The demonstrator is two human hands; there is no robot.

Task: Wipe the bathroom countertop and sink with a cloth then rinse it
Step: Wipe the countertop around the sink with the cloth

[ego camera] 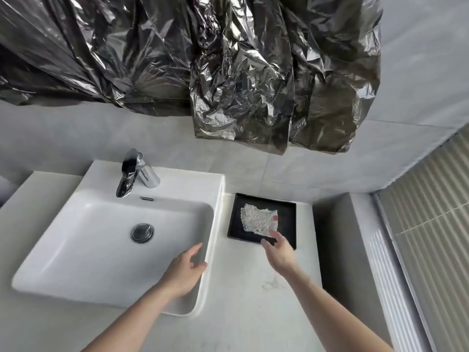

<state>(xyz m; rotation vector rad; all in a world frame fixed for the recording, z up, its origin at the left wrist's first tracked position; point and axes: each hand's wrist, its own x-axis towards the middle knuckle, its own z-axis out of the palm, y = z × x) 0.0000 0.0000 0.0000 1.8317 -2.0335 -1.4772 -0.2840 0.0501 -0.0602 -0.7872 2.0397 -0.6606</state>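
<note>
On the pale grey stone table [241, 313], right of the white rectangular ceramic sink [83, 250], a crumpled white patterned cloth [258, 219] lies in a shallow black square tray [289, 219]. The right hand [279, 252] reaches over the tray's near edge, fingers loosely spread, just short of the cloth and holding nothing. The left hand [185, 270] rests at the sink's right rim, fingers relaxed and empty. A chrome tap [134, 174] stands behind the basin.

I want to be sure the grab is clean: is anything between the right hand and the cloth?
Nothing visible. The right hand reaches over the near rim of the black tray, and the cloth lies uncovered in it, just beyond the fingertips.
</note>
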